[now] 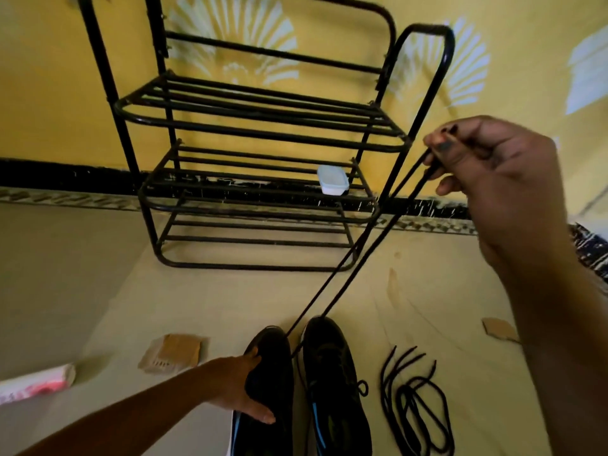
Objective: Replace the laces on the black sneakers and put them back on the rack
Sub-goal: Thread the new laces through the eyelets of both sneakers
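Two black sneakers stand side by side on the floor at the bottom centre. My left hand [245,390] grips the left sneaker [271,383] from its left side. A black lace [355,258] runs in two taut strands from that sneaker's front up to my right hand [487,172], which pinches both ends high at the right. The right sneaker [335,383] has a lace with a small loop at its side. A loose bundle of black laces [418,406] lies on the floor to the right of the shoes. The black metal rack [256,133] stands against the yellow wall.
A small white lidded box [332,180] sits on the rack's middle shelf. A brown paper packet [172,353] lies left of the shoes, a pink-and-white wrapper [36,383] at the far left, a cardboard scrap [500,329] at the right.
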The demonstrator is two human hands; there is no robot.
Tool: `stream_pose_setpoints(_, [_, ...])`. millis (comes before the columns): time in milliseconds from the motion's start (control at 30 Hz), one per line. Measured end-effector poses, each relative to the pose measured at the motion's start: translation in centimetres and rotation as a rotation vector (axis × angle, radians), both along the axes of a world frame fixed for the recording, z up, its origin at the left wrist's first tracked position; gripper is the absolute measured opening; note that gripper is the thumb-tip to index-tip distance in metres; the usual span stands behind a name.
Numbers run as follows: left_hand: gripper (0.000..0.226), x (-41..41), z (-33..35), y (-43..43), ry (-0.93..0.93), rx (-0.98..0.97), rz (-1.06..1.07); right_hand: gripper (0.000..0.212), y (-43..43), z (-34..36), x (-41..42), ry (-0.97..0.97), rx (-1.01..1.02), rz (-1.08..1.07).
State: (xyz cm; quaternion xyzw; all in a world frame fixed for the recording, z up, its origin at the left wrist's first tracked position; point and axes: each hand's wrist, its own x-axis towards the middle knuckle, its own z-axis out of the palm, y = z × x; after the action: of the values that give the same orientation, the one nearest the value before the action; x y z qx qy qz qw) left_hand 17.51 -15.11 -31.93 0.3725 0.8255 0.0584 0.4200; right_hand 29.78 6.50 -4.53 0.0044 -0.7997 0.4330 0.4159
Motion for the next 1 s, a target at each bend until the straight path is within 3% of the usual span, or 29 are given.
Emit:
stream_pose_setpoints(133, [0.120, -0.2, 0.6, 0.4, 0.031, -0.010, -0.043, 0.016, 0.0, 0.8, -0.6, 0.013, 0.012, -0.021])
stream_pose_setpoints(300, [0.134, 0.6, 0.8, 1.1, 0.115, -0.069, -0.124, 0.012, -0.1, 1.7, -1.9, 0.034, 0.016, -0.054])
stream_pose_setpoints(400, [0.126, 1.1, 0.0, 1.4, 0.185, -0.058, -0.115, 0.013, -0.3, 1.6, -2.5, 0.037, 0.017, -0.081])
stream_pose_setpoints(600, [0.111, 0.8, 0.5, 1.5, 0.028, -0.039, -0.041, 0.013, 0.0, 0.9, -2.5, 0.039, 0.004, -0.109])
stream_pose_setpoints(733, [0.084, 0.1, 0.4, 1.1, -0.138, 0.217, 0.124, 0.009, 0.2, 0.8, -2.8, 0.055, -0.089, -0.057])
stream_pose_setpoints(833, [0.053, 0.0, 0.3, 1.0, 0.008, 0.484, 0.197, 0.015, -0.3, 0.5, -3.8, -0.053, -0.240, -0.026])
stream_pose_setpoints(1000, [0.036, 1.0, -0.4, 1.8, 0.113, 0.570, 0.195, 0.011, -2.4, -1.0, -4.6, -0.095, -0.218, 0.056])
